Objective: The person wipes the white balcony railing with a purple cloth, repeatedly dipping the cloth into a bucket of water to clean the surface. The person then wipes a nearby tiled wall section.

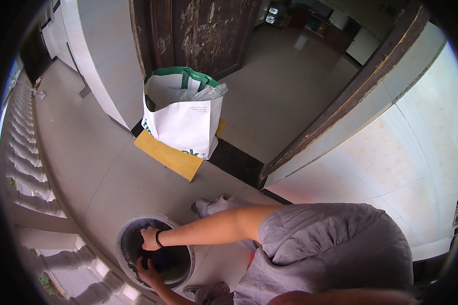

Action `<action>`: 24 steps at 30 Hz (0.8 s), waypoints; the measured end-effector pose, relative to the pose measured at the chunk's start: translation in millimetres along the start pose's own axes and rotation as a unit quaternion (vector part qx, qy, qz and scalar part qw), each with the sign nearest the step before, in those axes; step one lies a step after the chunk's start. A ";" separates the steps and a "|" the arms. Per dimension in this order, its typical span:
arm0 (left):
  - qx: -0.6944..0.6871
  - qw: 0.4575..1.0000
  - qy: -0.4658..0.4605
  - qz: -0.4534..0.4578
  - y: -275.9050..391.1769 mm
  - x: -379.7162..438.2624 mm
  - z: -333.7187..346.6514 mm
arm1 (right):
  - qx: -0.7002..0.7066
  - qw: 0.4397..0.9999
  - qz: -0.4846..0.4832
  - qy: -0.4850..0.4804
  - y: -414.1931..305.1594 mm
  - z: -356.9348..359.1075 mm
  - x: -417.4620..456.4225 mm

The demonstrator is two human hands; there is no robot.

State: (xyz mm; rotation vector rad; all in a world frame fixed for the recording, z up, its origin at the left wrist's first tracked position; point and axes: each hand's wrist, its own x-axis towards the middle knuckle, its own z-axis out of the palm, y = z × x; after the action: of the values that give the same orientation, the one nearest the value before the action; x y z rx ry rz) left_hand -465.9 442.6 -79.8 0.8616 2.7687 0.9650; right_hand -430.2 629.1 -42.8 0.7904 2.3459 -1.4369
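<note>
A round bucket (192, 255) with a pale rim stands on the floor before me, holding dark, murky water (177, 268). Dark wet cloth (163, 259) bunches in its middle; its outline merges with the water. My right hand (150, 239), with a black band on the wrist, reaches in from the far side, its fingers closed on the dark material. Nearer the bucket's lower left wall is my left hand (148, 271), fingers curved and thumb apart against the dark mass. Whether that hand grips the cloth is hidden.
A white and green shopping bag (183, 126) holding clear plastic sits on a yellow board (170, 154) at the doorway. A worn brown door (210, 38) stands ajar. A white balustrade (80, 257) runs close along the left. Tiled walls (366, 183) flank the doorway.
</note>
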 end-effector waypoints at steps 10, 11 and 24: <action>-0.073 0.985 -0.143 -0.071 9.5 -1.6 7.4 | -0.060 0.964 -0.113 -0.234 3.0 21.3 -2.7; -0.109 0.978 -0.152 -0.094 21.9 4.5 -6.3 | 0.006 0.968 -0.076 -0.240 7.0 28.6 5.2; -0.496 0.839 -0.212 0.077 86.1 1.7 -55.4 | 0.234 0.955 -0.169 -0.067 63.7 19.0 16.7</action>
State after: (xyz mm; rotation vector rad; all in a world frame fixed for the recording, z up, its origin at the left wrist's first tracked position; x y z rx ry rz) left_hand -439.9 468.6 15.8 0.9129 1.4862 1.7073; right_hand -407.6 640.2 -106.5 0.3777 2.1326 -2.1674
